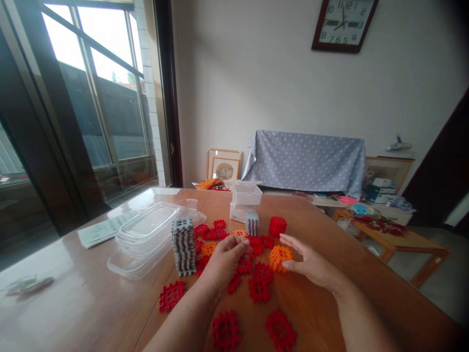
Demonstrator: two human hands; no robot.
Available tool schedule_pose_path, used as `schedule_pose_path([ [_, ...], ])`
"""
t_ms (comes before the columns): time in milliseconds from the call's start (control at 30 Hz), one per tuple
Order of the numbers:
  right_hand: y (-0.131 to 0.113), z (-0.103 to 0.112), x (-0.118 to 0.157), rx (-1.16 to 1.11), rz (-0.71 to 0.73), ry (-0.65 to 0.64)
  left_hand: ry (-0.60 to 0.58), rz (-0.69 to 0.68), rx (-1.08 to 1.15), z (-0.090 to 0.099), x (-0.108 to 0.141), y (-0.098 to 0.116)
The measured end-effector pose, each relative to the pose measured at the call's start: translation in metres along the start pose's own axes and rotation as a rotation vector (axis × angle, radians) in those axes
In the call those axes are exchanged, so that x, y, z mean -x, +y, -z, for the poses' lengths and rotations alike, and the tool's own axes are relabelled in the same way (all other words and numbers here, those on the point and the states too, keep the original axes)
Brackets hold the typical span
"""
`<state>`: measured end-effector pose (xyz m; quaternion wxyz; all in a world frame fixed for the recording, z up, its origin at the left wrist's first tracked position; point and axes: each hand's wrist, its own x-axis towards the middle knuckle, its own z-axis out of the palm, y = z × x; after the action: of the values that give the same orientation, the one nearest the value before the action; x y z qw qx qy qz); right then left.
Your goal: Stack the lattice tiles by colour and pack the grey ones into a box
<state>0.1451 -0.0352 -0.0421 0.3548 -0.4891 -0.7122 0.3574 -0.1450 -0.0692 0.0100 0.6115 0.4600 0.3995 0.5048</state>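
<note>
My left hand is over the middle of the table with thumb and fingers pinched together; what they hold, if anything, is hidden. Scattered around and beneath it lie several red lattice tiles, with an orange lattice tile to its left. My right hand has its fingers apart beside a short stack of orange tiles; the thumb reaches the stack's lower right side. A tall stack of grey tiles stands left of my left hand. Beyond my hands are a smaller grey stack and a red stack.
Clear plastic lids and containers lie at the left, next to a paper sheet. A clear box stands at the back. A small plastic bag rests near the left edge of the wooden table. To the right is a low wooden stool.
</note>
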Motion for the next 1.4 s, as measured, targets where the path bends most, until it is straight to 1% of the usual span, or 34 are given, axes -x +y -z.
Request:
schedule_pose_path([
  [100, -0.004, 0.001, -0.001, 0.08, 0.007, 0.066, 0.032, -0.045, 0.017, 0.004, -0.001, 0.003],
  [200, -0.013, -0.004, -0.004, 0.123, 0.043, 0.175, 0.118, -0.141, 0.032, 0.011, -0.001, 0.011],
  [267, -0.022, -0.011, -0.005, 0.142, 0.089, 0.259, 0.171, -0.211, 0.048, 0.017, 0.0, 0.018],
  [333, -0.032, -0.022, -0.006, 0.175, 0.137, 0.328, 0.199, -0.26, 0.081, 0.022, 0.002, 0.026],
  [400, -0.045, -0.036, -0.005, 0.21, 0.184, 0.352, 0.215, -0.284, 0.119, 0.026, 0.004, 0.032],
  [467, -0.059, -0.054, -0.005, 0.24, 0.223, 0.305, 0.226, -0.289, 0.147, 0.029, 0.005, 0.036],
  [600, -0.091, -0.092, -0.003, 0.343, 0.257, 0.08, 0.244, -0.3, 0.172, 0.033, 0.007, 0.041],
  [667, -0.105, -0.11, -0.004, 0.396, 0.283, -0.059, 0.252, -0.334, 0.178, 0.035, 0.008, 0.044],
  [733, -0.114, -0.126, -0.008, 0.442, 0.306, -0.147, 0.267, -0.382, 0.189, 0.037, 0.01, 0.047],
  [867, -0.121, -0.153, -0.034, 0.504, 0.33, -0.199, 0.316, -0.481, 0.189, 0.043, 0.013, 0.051],
  [1033, -0.122, -0.183, -0.075, 0.534, 0.318, -0.192, 0.363, -0.556, 0.179, 0.051, 0.015, 0.055],
  [1100, -0.12, -0.189, -0.081, 0.543, 0.315, -0.219, 0.396, -0.572, 0.179, 0.053, 0.016, 0.058],
  [1200, -0.117, -0.189, -0.076, 0.552, 0.331, -0.274, 0.427, -0.588, 0.183, 0.055, 0.017, 0.061],
  [1300, -0.113, -0.178, -0.062, 0.572, 0.333, -0.261, 0.44, -0.583, 0.201, 0.056, 0.018, 0.063],
  [1400, -0.109, -0.162, -0.05, 0.572, 0.29, -0.221, 0.455, -0.572, 0.225, 0.055, 0.019, 0.063],
])
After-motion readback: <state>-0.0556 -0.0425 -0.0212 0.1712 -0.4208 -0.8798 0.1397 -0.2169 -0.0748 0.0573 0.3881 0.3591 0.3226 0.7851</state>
